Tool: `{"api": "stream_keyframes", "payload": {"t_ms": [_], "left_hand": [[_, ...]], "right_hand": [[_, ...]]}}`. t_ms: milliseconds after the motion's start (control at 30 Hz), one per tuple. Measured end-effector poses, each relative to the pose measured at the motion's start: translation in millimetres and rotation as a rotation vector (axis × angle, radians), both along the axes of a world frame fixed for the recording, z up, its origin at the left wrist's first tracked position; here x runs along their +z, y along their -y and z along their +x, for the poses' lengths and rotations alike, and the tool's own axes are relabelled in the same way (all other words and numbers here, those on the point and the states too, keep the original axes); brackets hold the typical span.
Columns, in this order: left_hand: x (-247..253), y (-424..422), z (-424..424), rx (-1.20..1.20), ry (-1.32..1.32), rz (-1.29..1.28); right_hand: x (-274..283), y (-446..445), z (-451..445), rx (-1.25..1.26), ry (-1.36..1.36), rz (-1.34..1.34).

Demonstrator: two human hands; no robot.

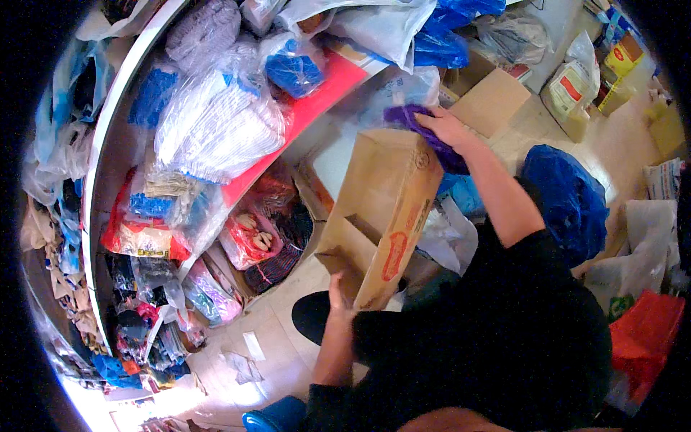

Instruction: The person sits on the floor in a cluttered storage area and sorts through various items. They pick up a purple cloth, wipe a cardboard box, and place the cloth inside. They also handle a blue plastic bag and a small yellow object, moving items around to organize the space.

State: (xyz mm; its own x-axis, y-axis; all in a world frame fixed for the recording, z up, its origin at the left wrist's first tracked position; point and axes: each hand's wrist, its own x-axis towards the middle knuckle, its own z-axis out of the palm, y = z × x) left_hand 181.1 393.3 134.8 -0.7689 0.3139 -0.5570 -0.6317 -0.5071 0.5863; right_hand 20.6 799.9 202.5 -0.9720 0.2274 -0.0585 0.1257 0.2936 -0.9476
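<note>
An open, long cardboard box (402, 216) with red printing on its side is tilted in front of me. My left hand (339, 297) grips its near end, the fingers partly hidden by the box wall. At the box's far right corner, my right hand (445, 129) holds a dark purple cloth item (413, 116), part of which hangs down outside the box. Cardboard flaps (351, 245) fold inward inside the box, and its floor is partly visible. Whether my right hand also touches the box cannot be told.
Plastic-wrapped bundles of white knitted goods (221, 119) lie on a red-edged shelf (324, 102) at left. Below it are packed goods in bags (251, 240). A blue plastic bag (564, 200), a red bag (645, 340) and an open carton (491, 102) stand at right. Paper scraps (253, 345) lie on the floor.
</note>
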Motion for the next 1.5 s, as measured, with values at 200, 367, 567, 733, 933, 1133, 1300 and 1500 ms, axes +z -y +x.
{"api": "stream_keyframes", "payload": {"t_ms": [200,367,567,733,933,1133,1300,1500], "left_hand": [[19.3,27.2,-20.8,-0.091,-0.035,-0.276],[21.8,45.3,-56.4,-0.129,-0.178,-0.491],[49.9,28.7,-57.6,0.007,-0.834,-0.728],[57.3,-1.3,-31.7,0.147,-1.096,-0.993],[63.9,-44.2,-31.5,0.018,-1.278,-1.27],[80.5,-69.3,-47.9,0.083,-1.311,-1.183],[84.5,-73.7,-61.1,0.058,-1.209,-1.367],[54.5,-91.5,-95.6,0.328,-1.181,-0.984]], "right_hand": [[-18.6,8.9,16.7,0.109,-0.004,-0.235],[-37.0,-9.8,-23.7,-0.012,-0.095,-0.318],[11.2,-57.0,-18.9,0.31,-0.371,-0.661],[22.6,-22.7,-20.5,0.4,-0.143,0.541],[93.6,110.9,33.1,0.53,-0.166,0.321],[149.1,180.6,47.9,0.463,-0.676,0.459],[185.4,167.7,16.6,0.218,-0.807,0.581],[138.2,195.5,54.6,0.942,-0.55,1.621]]}}
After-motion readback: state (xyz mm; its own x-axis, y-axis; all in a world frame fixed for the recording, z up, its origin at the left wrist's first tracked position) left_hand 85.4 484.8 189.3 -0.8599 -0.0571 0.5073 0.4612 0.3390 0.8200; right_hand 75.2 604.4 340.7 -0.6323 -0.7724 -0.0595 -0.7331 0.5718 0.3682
